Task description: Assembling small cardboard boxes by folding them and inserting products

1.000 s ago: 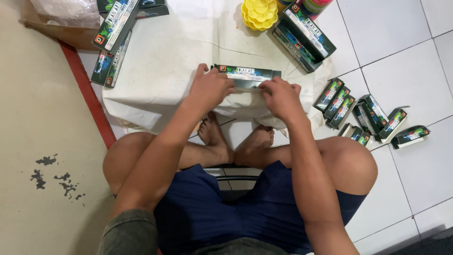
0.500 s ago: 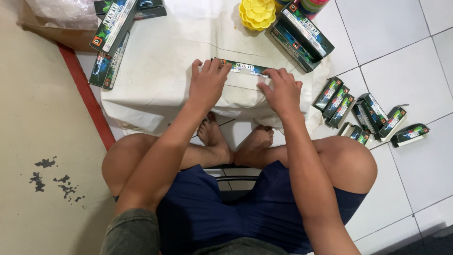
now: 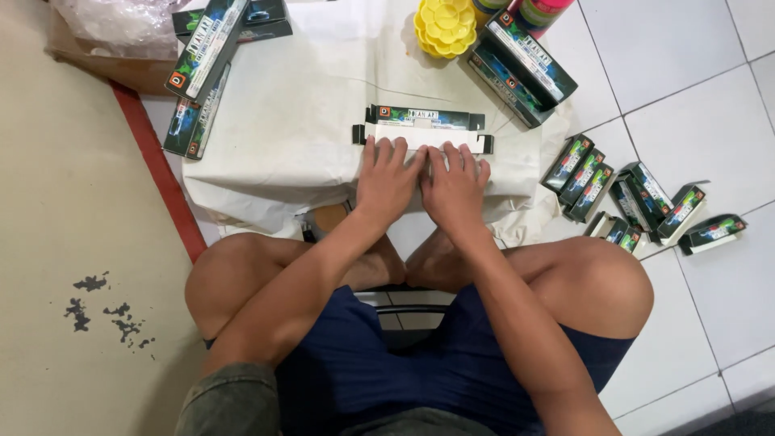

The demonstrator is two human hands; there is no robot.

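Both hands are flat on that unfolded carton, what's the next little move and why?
Probably fold the white panel up along its crease. The flat carton lies opened on the white cloth, printed side away, white flap toward the person. The left hand and right hand press side by side with fingertips on that white flap's near edge, nothing gripped, so lifting that edge looks like the natural step.

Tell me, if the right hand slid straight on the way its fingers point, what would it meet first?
The right hand points up the picture at the flat carton lying across the white cloth; its fingertips look already on the near edge.
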